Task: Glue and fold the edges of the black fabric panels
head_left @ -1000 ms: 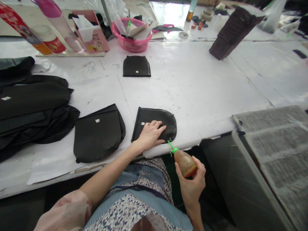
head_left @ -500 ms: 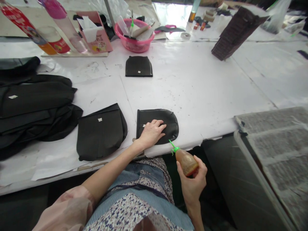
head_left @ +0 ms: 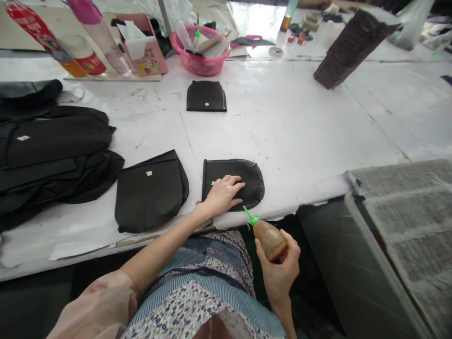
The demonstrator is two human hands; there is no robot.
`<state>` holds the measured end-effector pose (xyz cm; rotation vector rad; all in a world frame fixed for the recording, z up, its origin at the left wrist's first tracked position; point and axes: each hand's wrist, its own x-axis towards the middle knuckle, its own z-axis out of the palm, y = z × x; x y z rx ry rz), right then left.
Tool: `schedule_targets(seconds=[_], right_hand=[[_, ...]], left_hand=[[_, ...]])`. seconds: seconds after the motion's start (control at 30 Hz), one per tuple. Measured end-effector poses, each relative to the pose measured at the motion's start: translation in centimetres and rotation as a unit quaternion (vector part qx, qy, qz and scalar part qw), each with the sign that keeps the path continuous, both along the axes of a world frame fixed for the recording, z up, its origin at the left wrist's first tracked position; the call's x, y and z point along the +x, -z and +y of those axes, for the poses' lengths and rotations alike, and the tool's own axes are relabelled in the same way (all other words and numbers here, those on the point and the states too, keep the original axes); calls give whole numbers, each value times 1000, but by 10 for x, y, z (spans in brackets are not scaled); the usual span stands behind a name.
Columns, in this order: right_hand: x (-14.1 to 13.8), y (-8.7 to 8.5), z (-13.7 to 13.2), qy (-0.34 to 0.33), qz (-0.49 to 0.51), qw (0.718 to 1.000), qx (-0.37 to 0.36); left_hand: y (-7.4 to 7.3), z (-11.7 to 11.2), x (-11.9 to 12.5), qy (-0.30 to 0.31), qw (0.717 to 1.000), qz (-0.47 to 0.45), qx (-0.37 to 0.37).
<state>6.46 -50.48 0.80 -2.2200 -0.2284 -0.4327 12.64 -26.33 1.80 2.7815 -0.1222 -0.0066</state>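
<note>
The right hand [head_left: 278, 266] wraps the bottle [head_left: 270, 240], just nearside of the black piece [head_left: 253, 181]; the left hand [head_left: 221, 194] lies spread on that piece, ungripping. The tip [head_left: 246, 210] has shifted along its near edge toward the left thumb, suggesting work progressing there.

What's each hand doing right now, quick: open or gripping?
Left hand: open, resting on the flat, round-ended, leather-like black piece.
Right hand: closed around the translucent brownish plastic bottle with the green nozzle.
</note>
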Motion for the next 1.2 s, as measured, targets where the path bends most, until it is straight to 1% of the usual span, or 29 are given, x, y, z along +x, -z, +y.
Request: schedule_targets(seconds=[0.17, 0.33, 0.4, 0.47, 0.53, 0.57, 0.63, 0.73, 0.8, 0.87, 1.03, 1.2], right_hand=[[-5, -3, 5, -21, 8, 1000, 2], [-6, -3, 8, -41, 7, 999, 8], [-6, -3, 8, -37, 7, 999, 5], [-6, -3, 8, -33, 5, 999, 4], [-7, -3, 8, -36, 7, 999, 6], [-7, -3, 9, -39, 8, 999, 8], [-8, -3, 11, -47, 15, 999, 13], [-9, -4, 17, -61, 23, 998, 26], [-10, -3, 22, -72, 25, 997, 33], [-11, -3, 26, -82, 26, 996, 35], [-14, -3, 36, -101, 26, 994, 34], [-15, -6, 44, -111, 25, 993, 33]], left_hand=[[0, -2, 0, -11, 1000, -3, -5], [2, -1, 2, -14, 999, -8, -30], [2, 3, 2, -8, 998, -10, -66], [2, 9, -1, -6, 993, -22, -119], [0, 17, -8, -22, 986, -47, -156], [-1, 21, -13, -40, 985, -59, -158], [-3, 29, -25, -84, 985, -76, -129], [-5, 37, -41, -146, 986, -69, -46], [-6, 39, -48, -169, 984, -49, 4], [-6, 40, -52, -179, 983, -28, 31], [-4, 44, -50, -184, 983, -2, 28], [-4, 43, -47, -180, 984, 5, 17]])
